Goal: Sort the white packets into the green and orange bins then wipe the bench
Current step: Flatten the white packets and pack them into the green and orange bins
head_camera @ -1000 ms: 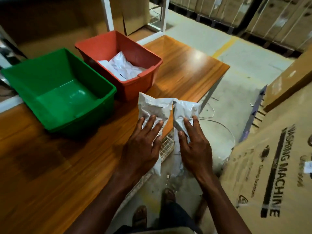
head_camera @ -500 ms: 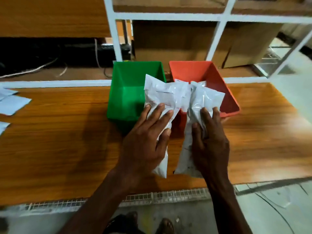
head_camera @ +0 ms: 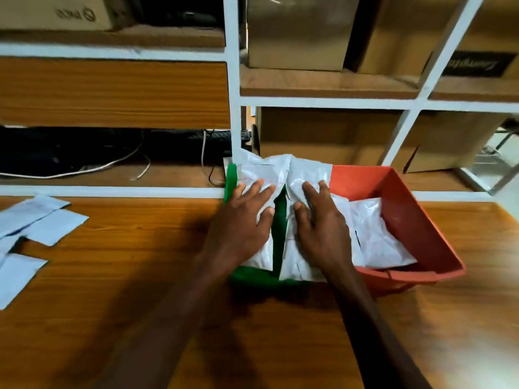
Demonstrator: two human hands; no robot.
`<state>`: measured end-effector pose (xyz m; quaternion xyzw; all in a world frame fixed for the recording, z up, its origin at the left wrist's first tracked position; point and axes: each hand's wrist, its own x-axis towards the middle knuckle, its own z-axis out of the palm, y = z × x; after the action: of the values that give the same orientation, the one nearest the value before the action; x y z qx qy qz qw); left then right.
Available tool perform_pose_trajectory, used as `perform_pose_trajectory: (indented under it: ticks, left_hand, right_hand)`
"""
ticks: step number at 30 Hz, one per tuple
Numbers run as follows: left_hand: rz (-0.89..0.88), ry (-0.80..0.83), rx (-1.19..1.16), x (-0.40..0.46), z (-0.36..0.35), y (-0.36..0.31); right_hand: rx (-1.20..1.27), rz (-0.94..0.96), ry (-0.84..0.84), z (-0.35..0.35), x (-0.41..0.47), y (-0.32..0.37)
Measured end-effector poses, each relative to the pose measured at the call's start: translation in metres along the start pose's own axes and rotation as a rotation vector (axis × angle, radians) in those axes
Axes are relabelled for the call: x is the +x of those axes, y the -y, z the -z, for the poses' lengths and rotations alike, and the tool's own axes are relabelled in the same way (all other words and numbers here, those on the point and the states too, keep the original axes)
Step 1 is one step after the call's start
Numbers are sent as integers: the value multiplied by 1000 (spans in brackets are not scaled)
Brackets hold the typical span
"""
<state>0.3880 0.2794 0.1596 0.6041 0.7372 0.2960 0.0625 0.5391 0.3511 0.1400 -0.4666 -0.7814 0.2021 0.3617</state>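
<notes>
Left hand (head_camera: 241,223) grips one white packet (head_camera: 261,175) above the green bin (head_camera: 231,178), and right hand (head_camera: 320,226) grips another (head_camera: 311,172) beside the orange bin (head_camera: 421,228). I'd lower each fully under the fingers before letting go, so neither snags a rim.

The two held packets (head_camera: 261,175) are hiding most of the green bin (head_camera: 279,220) — its inside isn't showing — and loose packets (head_camera: 16,273) are running off the left edge.
</notes>
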Motion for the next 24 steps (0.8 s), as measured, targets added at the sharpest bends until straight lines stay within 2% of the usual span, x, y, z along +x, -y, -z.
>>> perform_pose_trajectory:
  ticks: [4,9,11,15,24]
  left_hand:
    - [42,100,-35,42,-31,24]
    - [156,193,76,77,-75,49]
    - [182,300,125,85,-92,62]
    - [232,484,247,86,-120,90]
    - [297,641,472,69,-143,96]
  right_hand:
    - [-63,-56,146,-33,35,-16]
    - [-173,-95,354,-77,57,-40]
    - [-193,-115,437,-93,60,-53]
    - [-212,-184,601,-119,64,-78]
    - [-381,-276,830,-147,65,-93]
